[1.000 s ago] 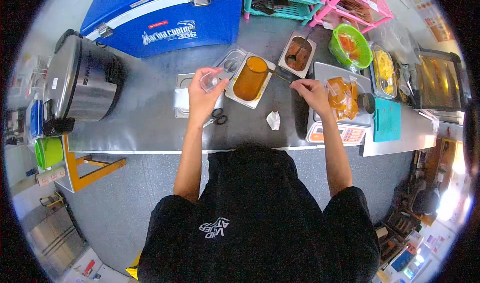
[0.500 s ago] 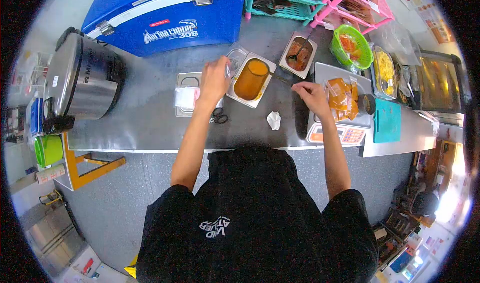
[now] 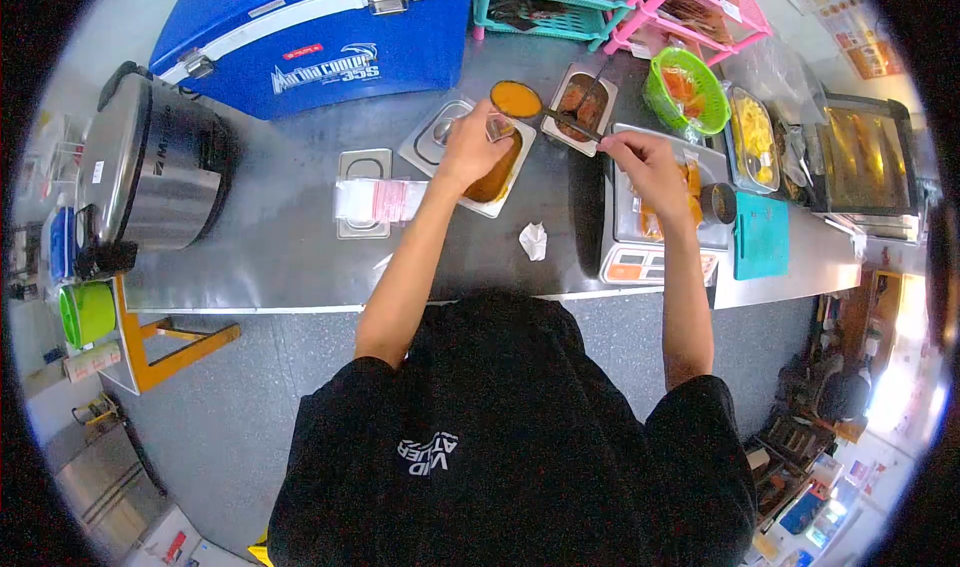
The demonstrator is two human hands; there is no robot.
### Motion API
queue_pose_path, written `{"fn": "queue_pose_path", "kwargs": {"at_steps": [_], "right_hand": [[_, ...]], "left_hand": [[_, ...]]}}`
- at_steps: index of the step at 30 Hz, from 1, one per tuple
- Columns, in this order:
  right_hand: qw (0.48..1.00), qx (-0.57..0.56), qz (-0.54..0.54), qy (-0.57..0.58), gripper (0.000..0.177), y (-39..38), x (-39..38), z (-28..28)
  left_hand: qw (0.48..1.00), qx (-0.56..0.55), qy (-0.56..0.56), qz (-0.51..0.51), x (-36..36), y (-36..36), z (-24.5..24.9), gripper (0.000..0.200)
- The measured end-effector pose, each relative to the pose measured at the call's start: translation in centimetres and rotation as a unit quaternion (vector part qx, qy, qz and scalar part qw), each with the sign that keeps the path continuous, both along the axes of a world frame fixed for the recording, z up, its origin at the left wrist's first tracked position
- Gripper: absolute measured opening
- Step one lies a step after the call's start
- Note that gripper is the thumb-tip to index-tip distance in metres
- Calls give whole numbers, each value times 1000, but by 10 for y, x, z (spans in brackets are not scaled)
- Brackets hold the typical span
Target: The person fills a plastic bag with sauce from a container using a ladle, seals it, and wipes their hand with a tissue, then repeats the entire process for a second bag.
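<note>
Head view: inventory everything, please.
table: 1, dark, centre
food pans: 2, silver, centre
cup: 1, clear, centre
ladle: 1, dark, centre
container: 1, grey, beside pans
lid: 1, silver, left centre
packet: 1, white, on lid
paper: 1, white, front centre
scale: 1, grey, right
pouches: uncountable, orange, on scale
tub: 1, dark, scale edge
board: 1, teal, beside scale
basket: 1, green, behind scale
food: 1 trayful, yellow, beside basket
racks: 2, teal and pink, back
cooler: 1, blue, back left
pot: 1, silver, left
shirt: 1, black, bottom
left hand: 1, bare, holding cup
right hand: 1, bare, holding ladle
</note>
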State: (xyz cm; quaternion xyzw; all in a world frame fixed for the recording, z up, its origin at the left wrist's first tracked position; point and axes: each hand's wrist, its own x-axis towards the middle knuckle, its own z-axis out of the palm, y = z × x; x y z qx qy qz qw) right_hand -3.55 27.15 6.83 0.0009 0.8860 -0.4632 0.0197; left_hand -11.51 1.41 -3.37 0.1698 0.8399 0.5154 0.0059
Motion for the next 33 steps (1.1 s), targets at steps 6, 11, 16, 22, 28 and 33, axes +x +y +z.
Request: {"fn": "queue_pose_path", "kwargs": {"at_steps": [6, 11, 16, 22, 28, 33], "right_hand": [[999, 16, -13, 28, 25, -4, 5, -8], [997, 29, -37, 57, 23, -8, 7, -6], [995, 12, -41, 86, 22, -10, 6, -6], [993, 34, -43, 104, 21, -14, 6, 0], [986, 63, -30, 152, 19, -16, 6, 4], [985, 74, -26, 151, 19, -18, 7, 6]], "left_hand": [[995, 94, -16, 15, 6, 14, 6, 47], [980, 188, -64, -6, 6, 18, 14, 49], [971, 235, -29, 2, 8, 21, 19, 47], [970, 241, -27, 3, 4, 21, 20, 46], [956, 286, -59, 0, 7, 22, 30, 44], [949, 305, -76, -5, 11, 21, 41, 43]]}}
